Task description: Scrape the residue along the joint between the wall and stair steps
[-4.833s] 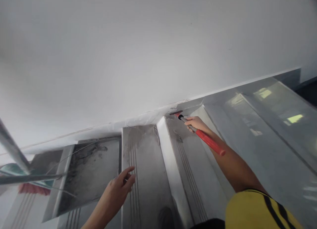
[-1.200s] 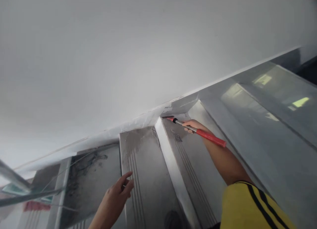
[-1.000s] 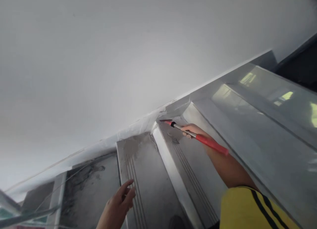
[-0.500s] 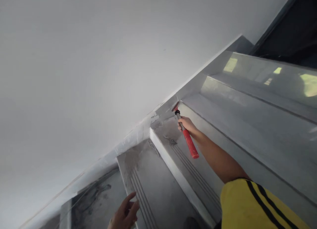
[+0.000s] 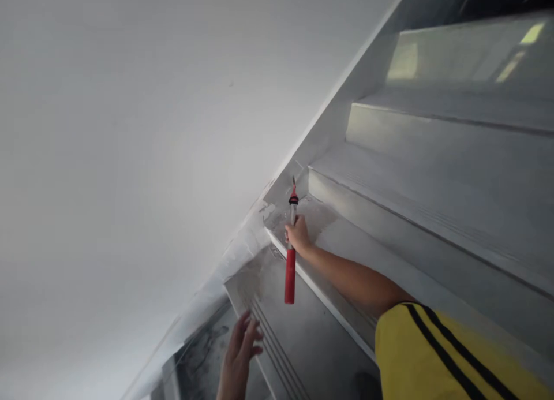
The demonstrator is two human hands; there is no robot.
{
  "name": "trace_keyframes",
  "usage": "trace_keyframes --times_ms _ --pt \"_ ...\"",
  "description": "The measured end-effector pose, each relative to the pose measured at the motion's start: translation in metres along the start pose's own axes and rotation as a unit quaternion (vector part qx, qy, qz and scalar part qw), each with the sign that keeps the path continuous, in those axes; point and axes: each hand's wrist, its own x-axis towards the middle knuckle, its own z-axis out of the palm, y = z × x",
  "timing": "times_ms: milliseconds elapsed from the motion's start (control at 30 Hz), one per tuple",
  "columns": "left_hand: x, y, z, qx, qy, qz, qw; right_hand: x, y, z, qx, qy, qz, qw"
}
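Observation:
My right hand point(image 5: 298, 232) is wrapped around the grey shaft of a hammer point(image 5: 289, 276) with a red grip. A black band sits below its small red and dark head, which is at the skirting strip point(image 5: 320, 140) along the wall; whether it touches the strip I cannot tell. The red grip hangs down past my fist, over the edge of a stair tread. Lower down, my left hand point(image 5: 242, 345) is raised with fingers apart and holds nothing. It is above a grooved stair tread point(image 5: 285, 319).
A plain white wall point(image 5: 151, 129) fills the left side. Grey stone steps point(image 5: 389, 175) climb to the upper right. Thin broken pieces point(image 5: 277, 253) lie near the wall on the step below the hammer. The lower strip of wall looks rough, and a dark stained step point(image 5: 208, 348) is at the bottom.
The view has turned and shifted. My right hand has moved left and slightly down, and the hammer now stands more upright in view. My left hand has risen, its fingers straighter.

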Motion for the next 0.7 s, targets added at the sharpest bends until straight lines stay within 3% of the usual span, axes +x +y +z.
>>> trace_keyframes --times_ms 100,200,367,533,700 --pt "0.019 0.032 0.03 -0.018 -0.034 0.019 0.999 -0.014 0.018 0.022 -0.044 0.005 -0.071 0.996" --pt "0.031 0.044 0.057 0.08 -0.067 0.006 0.995 -0.032 0.033 0.038 -0.044 -0.042 -0.103 0.993" --pt "0.04 0.034 0.084 0.099 -0.028 -0.059 0.993 -0.04 0.042 0.047 -0.023 -0.098 -0.09 0.991" --pt "0.057 0.026 0.099 0.16 0.048 -0.015 0.986 -0.019 0.033 0.039 -0.021 -0.134 -0.074 0.988" --pt "0.056 0.02 0.108 0.198 0.095 -0.02 0.975 -0.017 0.032 0.032 -0.071 -0.175 -0.051 0.981"
